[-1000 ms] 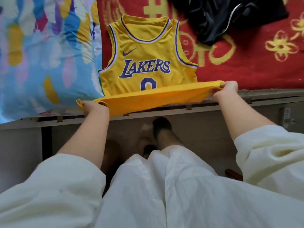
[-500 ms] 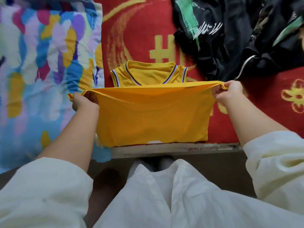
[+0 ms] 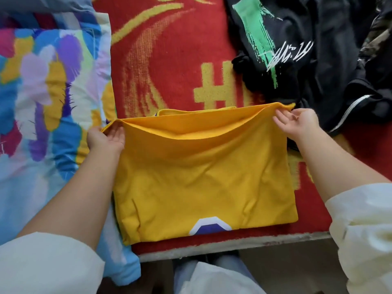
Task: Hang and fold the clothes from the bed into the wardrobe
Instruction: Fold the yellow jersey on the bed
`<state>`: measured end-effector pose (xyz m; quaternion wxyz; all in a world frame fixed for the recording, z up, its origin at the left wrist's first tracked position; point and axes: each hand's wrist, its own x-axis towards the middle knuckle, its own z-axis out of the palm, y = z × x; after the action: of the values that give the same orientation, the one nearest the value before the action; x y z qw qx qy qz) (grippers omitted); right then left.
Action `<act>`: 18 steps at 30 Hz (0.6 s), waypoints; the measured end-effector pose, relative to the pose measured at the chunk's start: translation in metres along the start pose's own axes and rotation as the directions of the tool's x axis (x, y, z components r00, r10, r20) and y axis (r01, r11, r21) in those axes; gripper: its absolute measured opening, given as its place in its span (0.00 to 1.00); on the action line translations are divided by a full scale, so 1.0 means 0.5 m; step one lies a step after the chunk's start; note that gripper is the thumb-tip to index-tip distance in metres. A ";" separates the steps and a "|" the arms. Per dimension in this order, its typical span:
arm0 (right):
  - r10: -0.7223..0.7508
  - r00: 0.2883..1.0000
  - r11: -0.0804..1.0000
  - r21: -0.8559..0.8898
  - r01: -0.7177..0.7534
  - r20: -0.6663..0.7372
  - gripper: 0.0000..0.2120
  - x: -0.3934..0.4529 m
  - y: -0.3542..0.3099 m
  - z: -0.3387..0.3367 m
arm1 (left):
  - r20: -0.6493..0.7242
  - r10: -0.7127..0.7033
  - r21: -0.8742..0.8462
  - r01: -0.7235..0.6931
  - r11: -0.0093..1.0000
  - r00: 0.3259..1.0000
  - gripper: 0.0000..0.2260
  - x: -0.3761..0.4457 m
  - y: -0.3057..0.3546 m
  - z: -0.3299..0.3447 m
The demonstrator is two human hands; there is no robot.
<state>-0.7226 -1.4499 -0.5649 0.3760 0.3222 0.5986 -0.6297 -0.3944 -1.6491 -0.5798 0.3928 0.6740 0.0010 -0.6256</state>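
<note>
The yellow jersey (image 3: 203,179) lies folded in half on the red blanket (image 3: 169,66) at the bed's edge. The left hand (image 3: 105,139) and right hand (image 3: 297,124) each pinch a hem corner, so they should probably lay both corners down level with the collar, then smooth out the wrinkles before letting go

One yellow jersey (image 3: 203,177), two hands, one black garment (image 3: 307,49), one quilt (image 3: 46,92).

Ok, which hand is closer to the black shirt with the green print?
Right. The right hand pinches the yellow jersey's far corner just beside the black shirt. The left hand holds the opposite corner, by the colourful quilt.
</note>
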 end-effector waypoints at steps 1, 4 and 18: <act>-0.021 0.999 0.999 -0.025 0.022 0.035 0.18 0.017 0.012 0.002 | 0.049 -0.006 0.001 0.006 1.000 0.999 0.13 0.018 -0.002 0.002; -0.182 0.979 0.813 -0.546 0.202 0.090 0.23 0.046 0.047 -0.002 | 0.157 0.069 0.175 -0.097 0.980 0.985 0.19 0.052 -0.029 -0.001; 0.033 0.688 -0.761 -0.428 0.487 0.725 0.22 0.120 0.060 0.091 | 0.696 0.167 0.575 -0.402 -0.712 0.698 0.19 0.145 -0.036 0.032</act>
<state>-0.7253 -1.5007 -0.6282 0.2556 -0.5380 0.7917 0.1357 -0.4012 -1.6806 -0.6492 -0.1825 0.5391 -0.8117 -0.1310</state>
